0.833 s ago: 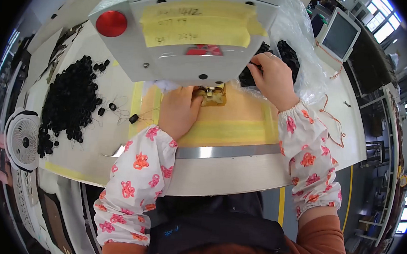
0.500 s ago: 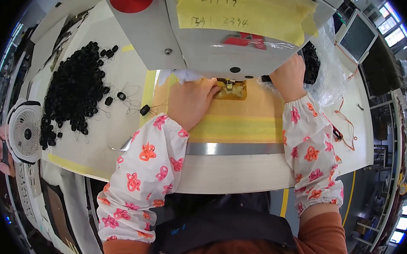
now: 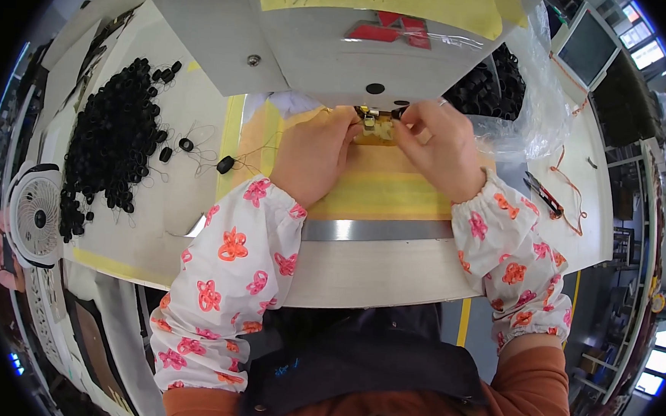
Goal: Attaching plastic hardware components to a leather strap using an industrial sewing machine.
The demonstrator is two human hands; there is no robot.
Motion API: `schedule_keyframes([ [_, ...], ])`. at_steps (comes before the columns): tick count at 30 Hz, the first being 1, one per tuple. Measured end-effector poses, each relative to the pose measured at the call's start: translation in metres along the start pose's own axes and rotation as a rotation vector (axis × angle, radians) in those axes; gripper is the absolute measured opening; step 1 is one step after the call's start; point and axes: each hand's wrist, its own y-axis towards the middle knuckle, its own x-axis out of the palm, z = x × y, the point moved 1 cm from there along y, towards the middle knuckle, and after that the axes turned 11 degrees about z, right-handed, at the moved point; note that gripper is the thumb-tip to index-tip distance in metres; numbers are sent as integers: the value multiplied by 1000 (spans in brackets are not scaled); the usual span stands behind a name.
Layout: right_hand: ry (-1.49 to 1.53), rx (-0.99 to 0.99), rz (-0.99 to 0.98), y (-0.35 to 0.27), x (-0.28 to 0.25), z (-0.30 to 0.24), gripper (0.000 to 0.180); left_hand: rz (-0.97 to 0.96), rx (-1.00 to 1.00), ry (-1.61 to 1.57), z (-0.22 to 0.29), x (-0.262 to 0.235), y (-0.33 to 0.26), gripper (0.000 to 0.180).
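At the sewing machine [image 3: 334,63], both my hands meet around the small presser foot [image 3: 369,122] over its yellowish plate. My left hand [image 3: 313,152] lies left of the foot with its fingers drawn together at the plate's edge; what they hold, if anything, is hidden. On the other side my right hand [image 3: 440,147] pinches a small black loop [image 3: 398,114] between thumb and fingers, close beside the foot. A large heap of small black loops [image 3: 112,145] with loose threads lies to the left. One single black loop [image 3: 225,164] rests nearer my left wrist, trailing thread.
Behind my right hand, black pieces [image 3: 493,88] lie by a clear plastic bag [image 3: 540,129]. Red-handled thread snips [image 3: 545,195] and an orange cord [image 3: 569,211] are on the right. A metal strip [image 3: 377,230] crosses the front; a white fan [image 3: 39,217] stands left.
My right hand has come left from beside the machine head to the presser foot, bringing a black loop. My left hand stays by the foot. The whole view has shifted slightly.
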Motion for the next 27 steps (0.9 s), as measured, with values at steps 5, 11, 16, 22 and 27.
schedule_keyframes([
  [5,74,5,-129,-16,6,-4,16,-2,-90,-159,5,-9,-1,10],
  [11,112,61,-120,-18,9,-6,15,-170,-157,-254,8,-15,3,16],
  [16,185,93,-117,-21,13,-7,15,-98,-131,-249,2,-11,1,19],
  [22,540,695,-130,-25,16,-3,14,-201,-179,-257,4,-12,4,13],
  [27,607,954,-257,-15,10,-11,11,-175,-82,-209,0,-12,3,13],
])
